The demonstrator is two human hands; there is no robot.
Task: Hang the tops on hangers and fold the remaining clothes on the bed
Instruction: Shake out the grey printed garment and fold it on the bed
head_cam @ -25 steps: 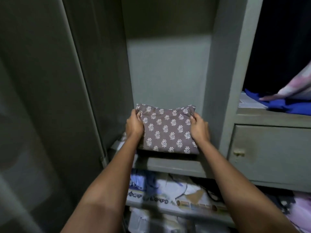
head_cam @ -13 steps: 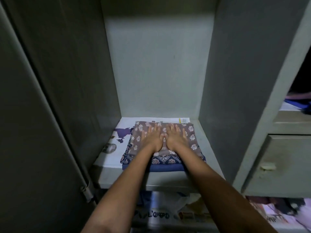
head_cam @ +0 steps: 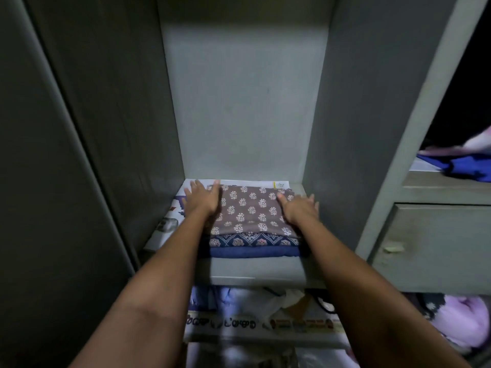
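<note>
A folded grey-brown cloth with white leaf prints [head_cam: 251, 208] lies on top of a stack in a grey wardrobe compartment. Under it sit a folded dark blue patterned cloth [head_cam: 252, 240] and a plain blue folded cloth [head_cam: 252, 251]. My left hand [head_cam: 202, 199] lies flat at the stack's left edge with straight fingers. My right hand [head_cam: 299, 208] lies flat at the stack's right edge, fingers spread. Neither hand holds anything.
The stack rests on newspaper lining [head_cam: 170, 221] over the grey shelf [head_cam: 255, 272]. The wardrobe door [head_cam: 61, 181] stands open on the left. A lower shelf holds papers and bags [head_cam: 260, 309]. To the right are a drawer front [head_cam: 435, 245], blue fabric [head_cam: 467, 168] and purple cloth [head_cam: 462, 322].
The printed cloth went from being held at the shelf front to lying on the stack. Both hands then slid apart from its middle to its left and right edges.
</note>
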